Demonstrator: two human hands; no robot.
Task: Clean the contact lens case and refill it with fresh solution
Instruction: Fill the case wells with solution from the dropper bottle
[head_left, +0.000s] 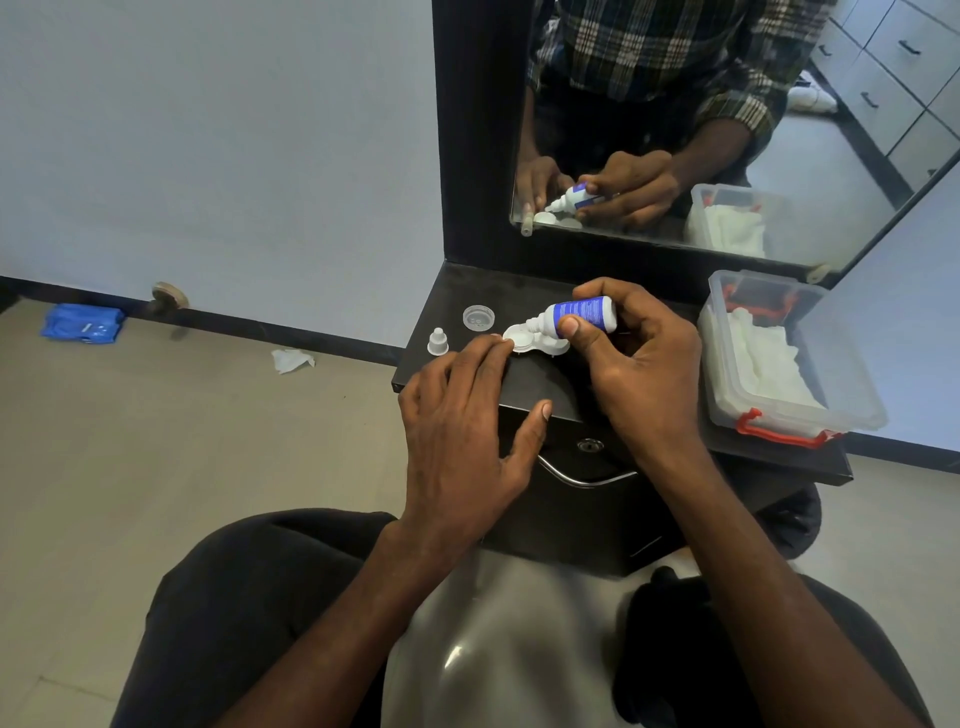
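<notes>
On the floor at far left we see a crumpled blue cloth (83, 323), and nearer the counter a crumpled white tissue (292, 359). On the left part of the black countertop (524, 384) stands a small white bottle cap (437, 342), and just beyond it lies a clear round lid (478, 317). Our left hand (462, 415) rests palm-down on the counter with fingers extended; its fingertips touch the left end of the white plastic contact lens case (524, 340), which lies flat on the counter between the hands. Our right hand (641, 374) grips the small white solution bottle with a blue label (576, 316) between thumb and curled fingers. The bottle is tilted, with its nozzle pointing down-left over the left well of the case. At far right sits a clear plastic box with red latches (789, 358), holding white cloth. Above the counter, a dark-framed mirror (727, 130) reflects both hands and the bottle.
</notes>
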